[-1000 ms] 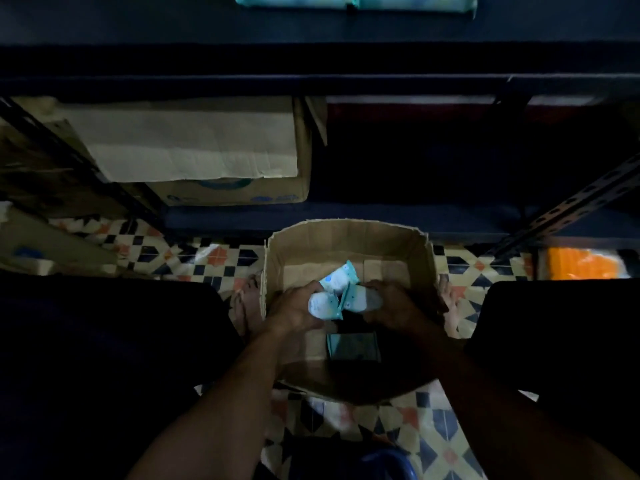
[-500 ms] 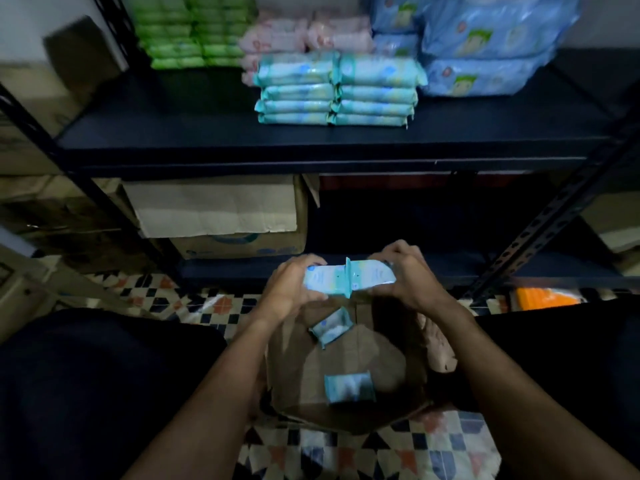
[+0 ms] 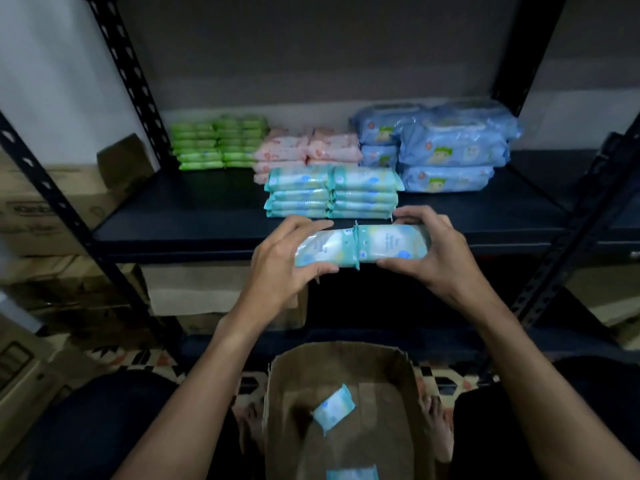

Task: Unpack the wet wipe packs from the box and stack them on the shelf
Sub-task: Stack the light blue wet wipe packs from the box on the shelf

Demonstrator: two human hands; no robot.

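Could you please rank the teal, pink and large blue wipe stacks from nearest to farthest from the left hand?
From the left hand:
1. Stack of teal plastic wipe packs, at the shelf front, just behind the hand.
2. Stack of pink plastic wipe packs, behind the teal one.
3. Pile of large blue plastic wipe packs, back right.

Two held packs (image 3: 360, 249), two loose packs (image 3: 334, 408), one box (image 3: 391, 382).

Forearms bare: left forearm (image 3: 187, 403) entering from 7 o'clock, right forearm (image 3: 526, 375) from 5 o'clock. Left hand (image 3: 277, 258) and right hand (image 3: 440, 251) bare. Dark cloth covers left thigh (image 3: 104, 427) and right thigh (image 3: 481, 441). Left foot (image 3: 247, 419) and right foot (image 3: 437, 415) bare, dim, near 6 o'clock.
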